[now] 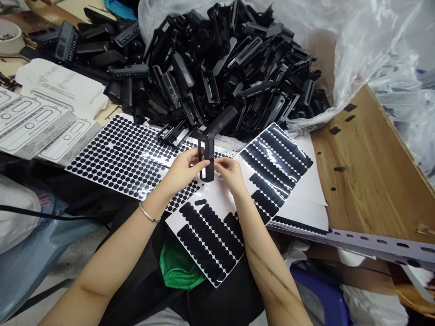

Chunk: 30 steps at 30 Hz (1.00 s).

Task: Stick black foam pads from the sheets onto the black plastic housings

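My left hand [185,170] grips a black plastic housing [209,172] with a long slot, held upright above the sheets. My right hand [231,172] is at the housing's right side with thumb and forefinger pinched together; whatever lies between those fingertips is too small to make out. Beneath my hands lies a white sheet of black oblong stickers [210,240], with bare patches and one loose-looking sticker [200,202] near its upper left. Left of it, a sheet of round black stickers [115,154] rests on the table. Behind the housing rises a big heap of similar black housings [217,77].
A clear plastic bag [363,59] surrounds the heap. Printed grey-white boxes [37,122] lie at left, and a roll of tape [9,37] sits at the far left. Black scraps dot the wooden tabletop [367,181] at right, bordered by a perforated metal edge [374,242].
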Tool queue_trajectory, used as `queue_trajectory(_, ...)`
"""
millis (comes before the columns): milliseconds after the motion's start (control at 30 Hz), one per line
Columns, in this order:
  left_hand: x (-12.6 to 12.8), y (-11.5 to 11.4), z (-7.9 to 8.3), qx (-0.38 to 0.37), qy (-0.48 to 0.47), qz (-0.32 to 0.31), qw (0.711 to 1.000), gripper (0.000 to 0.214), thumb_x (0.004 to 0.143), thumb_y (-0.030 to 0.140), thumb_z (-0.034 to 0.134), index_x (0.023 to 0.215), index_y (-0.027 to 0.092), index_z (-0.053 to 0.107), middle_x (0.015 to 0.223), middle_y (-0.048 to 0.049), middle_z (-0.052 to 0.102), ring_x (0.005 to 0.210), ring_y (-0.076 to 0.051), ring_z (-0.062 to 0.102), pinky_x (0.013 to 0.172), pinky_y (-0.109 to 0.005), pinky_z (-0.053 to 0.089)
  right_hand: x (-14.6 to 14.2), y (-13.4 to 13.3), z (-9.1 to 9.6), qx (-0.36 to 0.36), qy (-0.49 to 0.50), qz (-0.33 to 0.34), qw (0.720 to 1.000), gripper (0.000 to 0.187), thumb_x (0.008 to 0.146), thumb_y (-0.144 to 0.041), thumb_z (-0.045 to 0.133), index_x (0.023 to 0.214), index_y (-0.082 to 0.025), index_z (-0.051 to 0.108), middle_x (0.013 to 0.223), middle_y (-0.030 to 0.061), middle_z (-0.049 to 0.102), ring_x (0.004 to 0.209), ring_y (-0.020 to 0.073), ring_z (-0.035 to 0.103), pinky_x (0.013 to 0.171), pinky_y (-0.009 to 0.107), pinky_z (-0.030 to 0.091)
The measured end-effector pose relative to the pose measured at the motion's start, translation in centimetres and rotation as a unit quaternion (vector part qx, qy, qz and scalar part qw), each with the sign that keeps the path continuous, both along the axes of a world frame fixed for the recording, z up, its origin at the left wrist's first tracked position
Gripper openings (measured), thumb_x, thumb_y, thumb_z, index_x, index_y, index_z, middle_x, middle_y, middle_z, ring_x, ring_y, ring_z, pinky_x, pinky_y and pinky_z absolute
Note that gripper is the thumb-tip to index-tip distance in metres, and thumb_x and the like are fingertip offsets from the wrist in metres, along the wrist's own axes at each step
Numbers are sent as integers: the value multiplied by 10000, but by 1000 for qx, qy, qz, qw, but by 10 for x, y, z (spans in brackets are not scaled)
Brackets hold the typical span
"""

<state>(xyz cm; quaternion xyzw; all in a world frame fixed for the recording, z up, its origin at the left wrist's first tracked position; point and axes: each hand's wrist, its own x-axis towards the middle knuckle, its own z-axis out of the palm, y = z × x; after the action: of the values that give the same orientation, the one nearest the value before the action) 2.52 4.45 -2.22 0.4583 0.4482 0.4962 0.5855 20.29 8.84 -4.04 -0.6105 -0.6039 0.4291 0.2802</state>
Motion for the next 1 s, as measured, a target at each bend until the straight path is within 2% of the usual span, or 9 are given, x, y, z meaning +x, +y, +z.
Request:
queue_trajectory(133,0,0,-2,-34,-14,-22,999,238,837,285,731,1038,157,728,967,-79,756,872,-214,715,821,-357,585,8,-6,15,-24,202,13,979,262,775,-482,736,803,-235,655,897,3,649,864,169,640,842,347,570)
queue_trajectory(233,2,0,-4,-55,-20,-31,998,275,784,306,789,1005,149,742,956,-84,763,810,-211,724,754,-348,602,10,-15,25,-43,260,45,963,296,750,-509,798,808,-244,680,1133,20,656,1048,195,641,991,401,543)
queue_trajectory(300,4,0,-4,-64,-18,-32,997,272,761,305,809,979,153,750,938,-81,767,791,-211,728,725,-341,608,8,-21,30,-55,267,68,960,295,770,-509,794,798,-235,688,1237,35,643,1101,215,639,1026,433,533)
queue_trajectory(433,6,-1,0,-79,-30,-30,996,256,736,307,833,927,153,762,866,-76,769,771,-215,733,699,-337,617,4,-28,33,-65,282,101,952,285,824,-499,759,794,-223,690,1312,50,627,1059,216,663,1000,460,562)
queue_trajectory(833,6,-1,-2,-92,-65,-42,993,349,663,359,892,910,143,772,800,-77,781,722,-217,746,666,-329,629,5,-35,38,-49,258,79,962,288,866,-465,723,771,-202,656,1302,46,623,1070,209,659,983,439,582)
queue_trajectory(1000,5,-1,-4,-90,-61,-38,993,345,674,374,889,906,143,778,813,-80,783,708,-204,745,653,-307,629,1,-39,33,-13,221,62,973,320,879,-502,693,775,-206,632,1319,68,619,1145,246,636,968,436,586)
